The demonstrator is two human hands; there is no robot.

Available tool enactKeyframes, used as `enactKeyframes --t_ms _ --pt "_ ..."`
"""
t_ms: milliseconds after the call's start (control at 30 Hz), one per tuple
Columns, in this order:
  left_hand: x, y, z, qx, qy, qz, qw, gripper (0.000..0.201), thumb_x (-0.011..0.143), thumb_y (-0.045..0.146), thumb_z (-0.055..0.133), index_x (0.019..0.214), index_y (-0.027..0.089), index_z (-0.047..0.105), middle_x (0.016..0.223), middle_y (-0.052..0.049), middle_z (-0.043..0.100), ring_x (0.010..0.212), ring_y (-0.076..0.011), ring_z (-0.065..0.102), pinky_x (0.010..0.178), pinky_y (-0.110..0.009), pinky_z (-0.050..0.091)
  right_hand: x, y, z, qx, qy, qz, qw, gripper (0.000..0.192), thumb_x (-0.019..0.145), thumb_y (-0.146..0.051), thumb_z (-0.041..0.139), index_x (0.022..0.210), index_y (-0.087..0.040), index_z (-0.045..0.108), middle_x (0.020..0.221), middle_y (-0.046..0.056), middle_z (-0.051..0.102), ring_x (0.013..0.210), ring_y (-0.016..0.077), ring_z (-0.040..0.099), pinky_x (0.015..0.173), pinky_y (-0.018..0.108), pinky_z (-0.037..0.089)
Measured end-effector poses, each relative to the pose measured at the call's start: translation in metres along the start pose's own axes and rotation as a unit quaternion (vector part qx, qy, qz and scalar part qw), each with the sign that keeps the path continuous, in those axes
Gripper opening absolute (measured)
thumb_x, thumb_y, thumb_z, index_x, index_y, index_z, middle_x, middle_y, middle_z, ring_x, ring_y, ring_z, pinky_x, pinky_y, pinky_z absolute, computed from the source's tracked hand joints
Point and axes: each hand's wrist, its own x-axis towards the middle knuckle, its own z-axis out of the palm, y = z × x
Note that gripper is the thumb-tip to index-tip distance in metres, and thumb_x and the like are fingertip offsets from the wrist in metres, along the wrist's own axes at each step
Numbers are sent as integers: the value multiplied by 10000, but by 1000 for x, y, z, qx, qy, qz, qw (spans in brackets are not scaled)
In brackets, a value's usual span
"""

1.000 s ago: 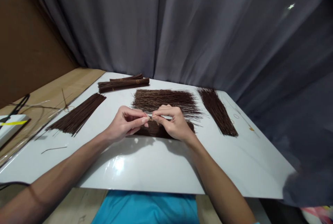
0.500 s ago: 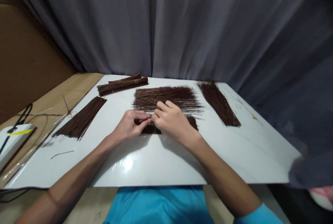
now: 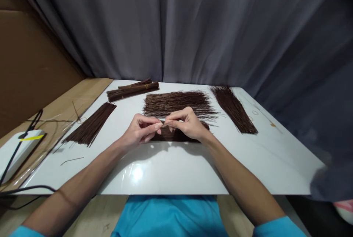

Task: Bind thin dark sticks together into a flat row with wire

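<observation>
Your left hand and right hand meet fingertip to fingertip just above the small bundle of sticks; each thumb and forefinger is pinched narrow, and between the two pinches sits something thin and pale, too small to name with certainty; both hands are lifted a little off the bundle, and the remaining fingers of your right hand curl down over it; the bundle itself lies on the white table, crosswise in front of you, half hidden behind your hands.

Taking that bundle as the landmark: just beyond it spreads the loose pile of sticks, fanned wide and lying crosswise too; beyond and to the left of it rest the tied bundles, bound with thin pale bands; to its left lies a slanted heap of sticks, and nearer you on that side a single stray stick; to its right lies another slanted heap; far to its left, off the table's edge, sits a white device with a black cable across it; behind everything hangs a grey curtain.
</observation>
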Motion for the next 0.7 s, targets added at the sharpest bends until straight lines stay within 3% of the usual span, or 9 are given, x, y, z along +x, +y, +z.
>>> enactKeyframes --t_ms 133,233,367,467,600,700 --pt "1 -8 6 -30 97 -5 995 291 934 411 809 872 126 803 478 48 452 371 -40 279 341 -191 154 -2 -3 22 -51 116 1 992 423 1016 -463 659 698 -200 754 738 38 727 628 172 602 635 307 484" --pt "2 -6 10 22 143 34 989 317 932 432 808 874 120 807 477 41 473 365 -43 309 342 -194 180 -4 -5 33 -112 150 -1 982 399 1037 -409 620 718 -210 753 677 25 701 629 176 611 643 297 475" --pt "2 1 15 136 187 111 967 314 940 407 800 837 111 815 598 -15 605 423 -61 446 374 -201 293 -5 0 44 -58 179 26 982 365 1032 -406 634 758 -196 753 646 22 675 545 155 571 550 282 435" --pt "2 1 16 152 191 118 963 309 950 390 789 823 109 809 640 -22 630 434 -60 466 378 -201 304 -6 5 51 -21 194 33 980 367 1029 -408 640 759 -183 743 639 21 661 518 142 550 517 273 423" --pt "3 -4 15 116 170 108 973 312 958 392 778 826 111 800 557 13 562 368 -56 418 352 -210 264 -8 9 56 -75 213 -4 974 395 1033 -378 626 698 -186 707 624 12 646 524 127 534 522 261 405" --pt "3 -6 15 140 175 114 968 296 962 377 774 820 119 805 610 -6 612 405 -63 451 376 -216 295 -9 11 56 -104 214 -25 971 428 1038 -355 614 644 -191 653 627 10 642 549 128 541 536 260 392"
